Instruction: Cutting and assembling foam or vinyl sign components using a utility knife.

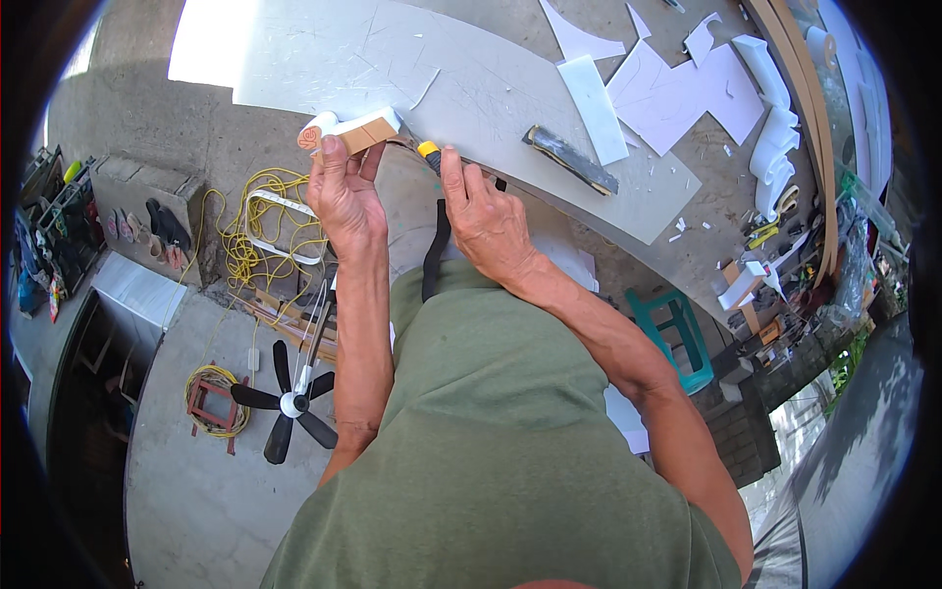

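Note:
My left hand (349, 201) is closed on a small white piece with a tan face (365, 135), held up at the near edge of the worktable. The piece has a rounded end with a reddish mark on it. In my right hand (488, 221) is a slim tool with a yellow and black handle (429, 150), gripped with the fingers wrapped round it. Its narrow tip points at the right end of the piece; whether the two touch I cannot tell. Under both lies a scratched grey sheet (461, 88) on the tabletop.
A dark worn bar (571, 159) and a white strip (595, 110) lie right of my hands. Cut white sheets (687, 93) and curved white shapes (775, 147) fill the far right. A green stool (677, 339), yellow cord (265, 221) and a black-bladed fan (292, 402) stand below.

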Demonstrator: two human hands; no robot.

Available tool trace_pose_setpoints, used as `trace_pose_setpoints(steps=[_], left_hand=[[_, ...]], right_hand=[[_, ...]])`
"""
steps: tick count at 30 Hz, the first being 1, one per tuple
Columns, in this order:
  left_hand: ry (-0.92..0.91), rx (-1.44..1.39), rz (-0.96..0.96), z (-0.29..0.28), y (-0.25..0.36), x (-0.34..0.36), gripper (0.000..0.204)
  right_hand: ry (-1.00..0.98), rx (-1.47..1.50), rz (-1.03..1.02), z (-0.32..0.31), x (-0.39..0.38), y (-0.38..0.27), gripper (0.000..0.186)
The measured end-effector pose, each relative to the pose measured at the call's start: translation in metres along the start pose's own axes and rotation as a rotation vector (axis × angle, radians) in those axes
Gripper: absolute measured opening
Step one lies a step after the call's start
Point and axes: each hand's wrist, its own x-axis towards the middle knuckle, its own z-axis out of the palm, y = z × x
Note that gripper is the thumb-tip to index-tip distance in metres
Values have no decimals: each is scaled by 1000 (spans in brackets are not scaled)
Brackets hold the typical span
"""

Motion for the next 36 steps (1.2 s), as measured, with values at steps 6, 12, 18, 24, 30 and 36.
trace_pose_setpoints(steps=[6,12,18,24,30,36], left_hand=[[-7,11,-14,-2,0,-3,51],[-38,18,-11,-3,-1,-1,48],[-33,17,8,2,1,-1,38],[-44,28,-7,-3,0,0,44],[-33,21,-9,-2,-1,-1,35],[-36,29,7,0,-2,-2,35]], right_hand=[[28,86,61,4,-17,4,61],[159,209,52,-4,-12,6,58],[99,137,65,-3,9,2,53],[77,109,20,-13,11,5,52],[45,103,37,-15,14,5,51],[72,98,18,-8,14,5,52]])
